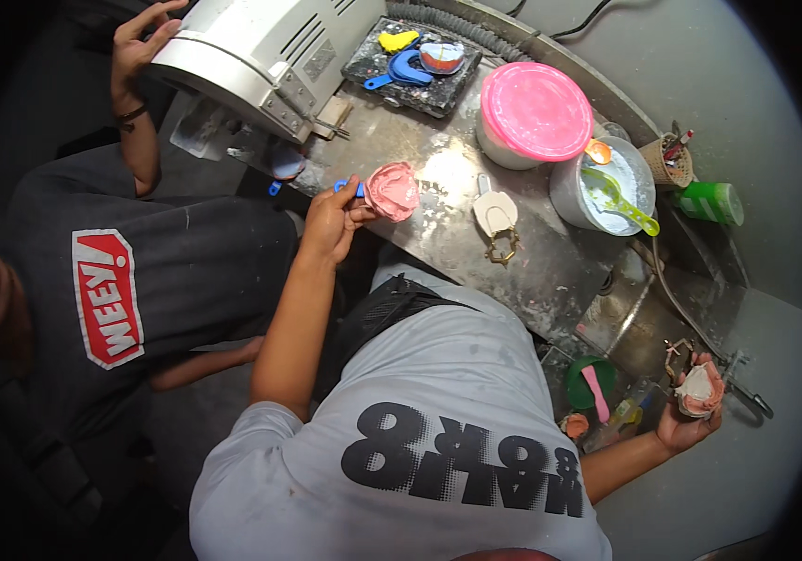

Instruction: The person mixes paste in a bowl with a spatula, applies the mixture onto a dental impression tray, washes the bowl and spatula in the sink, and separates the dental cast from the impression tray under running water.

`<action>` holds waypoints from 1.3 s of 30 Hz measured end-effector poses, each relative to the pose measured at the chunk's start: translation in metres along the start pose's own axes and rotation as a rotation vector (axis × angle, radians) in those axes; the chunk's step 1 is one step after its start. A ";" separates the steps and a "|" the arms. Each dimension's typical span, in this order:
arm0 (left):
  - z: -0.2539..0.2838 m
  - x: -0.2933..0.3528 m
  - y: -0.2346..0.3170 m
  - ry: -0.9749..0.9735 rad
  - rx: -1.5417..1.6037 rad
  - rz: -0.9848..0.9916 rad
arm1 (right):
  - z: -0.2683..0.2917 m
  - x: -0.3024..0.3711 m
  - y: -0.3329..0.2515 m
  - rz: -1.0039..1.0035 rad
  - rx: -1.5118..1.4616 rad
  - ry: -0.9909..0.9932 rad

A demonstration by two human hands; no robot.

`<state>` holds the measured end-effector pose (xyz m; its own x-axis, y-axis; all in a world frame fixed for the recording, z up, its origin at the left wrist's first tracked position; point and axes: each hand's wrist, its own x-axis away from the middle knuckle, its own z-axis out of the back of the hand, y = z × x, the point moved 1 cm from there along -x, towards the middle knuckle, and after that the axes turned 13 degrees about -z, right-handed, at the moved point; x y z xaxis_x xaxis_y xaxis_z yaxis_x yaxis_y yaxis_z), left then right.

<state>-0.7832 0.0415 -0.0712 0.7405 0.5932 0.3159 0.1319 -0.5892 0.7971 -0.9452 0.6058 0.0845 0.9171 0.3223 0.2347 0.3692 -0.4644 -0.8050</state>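
Observation:
My left hand (328, 222) is closed on the blue handle of a dental impression tray (392, 192), which is filled with pink impression material and held over the bench's near edge. At the far right, my right hand (683, 430) grips a pink and whitish dental impression or cast (700, 390) beside a tap (751, 397). A small brass-coloured metal frame (677, 355) shows at its fingertips; whether it is joined to the piece I cannot tell. Between my hands, a whitish dental piece (494, 213) with a brass-coloured frame (503, 246) lies on the metal bench (448, 238).
A white machine (251, 56) stands far left, with a co-worker's hand (144, 42) on it. A dark block (434, 93) carries blue trays (408, 69). Behind are a pink-lidded tub (537, 112) and a powder bucket (577, 201) with a green scoop (611, 192). A green bowl (580, 374) sits near my right forearm.

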 end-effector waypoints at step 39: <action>-0.058 0.022 0.082 -0.360 -1.705 -1.461 | 0.032 0.001 0.004 -0.023 -0.022 -0.083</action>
<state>-0.7942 0.0380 0.0307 0.7701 -0.1621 -0.6170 0.1612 0.9852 -0.0577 -0.9479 0.6309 0.0639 0.8928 0.4002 0.2066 0.3946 -0.4738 -0.7873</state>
